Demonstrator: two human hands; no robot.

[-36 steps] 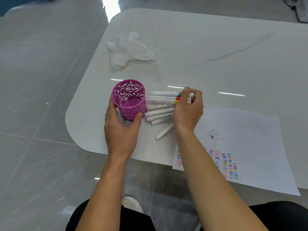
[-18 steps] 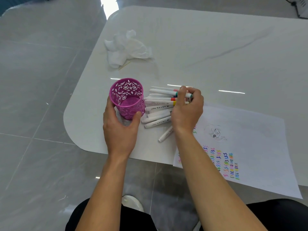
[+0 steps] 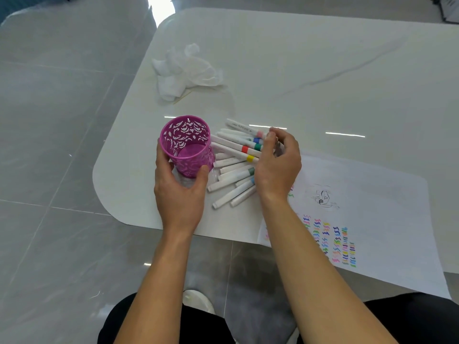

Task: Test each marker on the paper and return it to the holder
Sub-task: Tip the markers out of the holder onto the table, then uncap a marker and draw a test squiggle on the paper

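Note:
A purple cut-out metal holder (image 3: 186, 145) stands upright and looks empty near the table's front left corner. My left hand (image 3: 180, 188) wraps around its near side. Right beside it lies a fanned pile of several white markers (image 3: 236, 167) with coloured bands, their ends pointing at the holder. My right hand (image 3: 277, 163) rests over the right ends of the markers, fingers curled loosely on them; none is lifted. A white paper sheet (image 3: 377, 209) with rows of coloured test squiggles and a small sketch lies to the right.
A crumpled white tissue (image 3: 185, 70) lies on the white marble table (image 3: 310, 70) behind the holder. The table's rounded front edge runs just below my left hand, with grey floor tiles beyond. The paper's near corner overhangs the edge.
The markers have spread from a tidy row into a fan. My right hand's fingers have loosened and shifted over the marker ends. My left hand stays on the holder.

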